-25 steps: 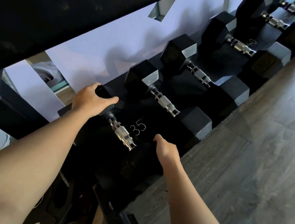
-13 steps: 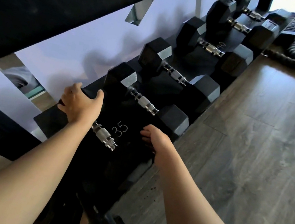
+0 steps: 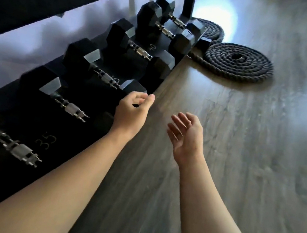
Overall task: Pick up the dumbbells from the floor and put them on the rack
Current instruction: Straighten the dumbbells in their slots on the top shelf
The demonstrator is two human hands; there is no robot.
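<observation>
Head: hands (image 3: 132, 110) off dumbbell (image 3: 19, 149) (now empty)

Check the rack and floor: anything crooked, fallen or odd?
Nothing stands out. The dumbbells sit side by side in a row on the rack, none tipped. The rope lies neatly coiled on the floor. Both hands, left and right, are empty.
</observation>
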